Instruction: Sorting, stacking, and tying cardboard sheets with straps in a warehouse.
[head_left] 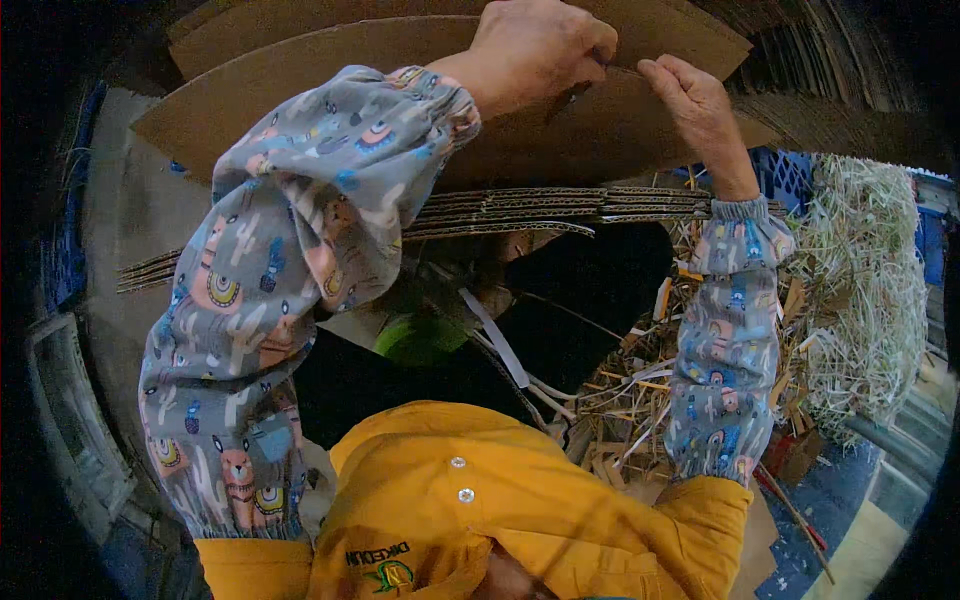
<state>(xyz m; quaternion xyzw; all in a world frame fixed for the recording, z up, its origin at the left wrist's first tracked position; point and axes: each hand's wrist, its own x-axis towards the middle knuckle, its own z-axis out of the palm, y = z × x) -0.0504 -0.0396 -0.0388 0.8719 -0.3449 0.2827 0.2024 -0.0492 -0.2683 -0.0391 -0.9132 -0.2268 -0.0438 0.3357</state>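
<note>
Both my arms, in grey patterned sleeve covers over a yellow jacket, reach up to a brown cardboard sheet (330, 75) at the top of the view. My left hand (535, 45) is closed over the sheet's upper part, knuckles toward me. My right hand (700, 105) pinches the sheet's edge just to the right of it. Below the hands lies a flat stack of corrugated cardboard sheets (560, 205), seen edge-on.
A heap of cardboard strips and offcuts (640, 390) lies at the right, with pale shredded paper (870, 270) beyond it. A blue plastic crate (790, 175) stands behind the shreds. More stacked cardboard (830, 50) fills the upper right. A green object (420, 340) shows below the stack.
</note>
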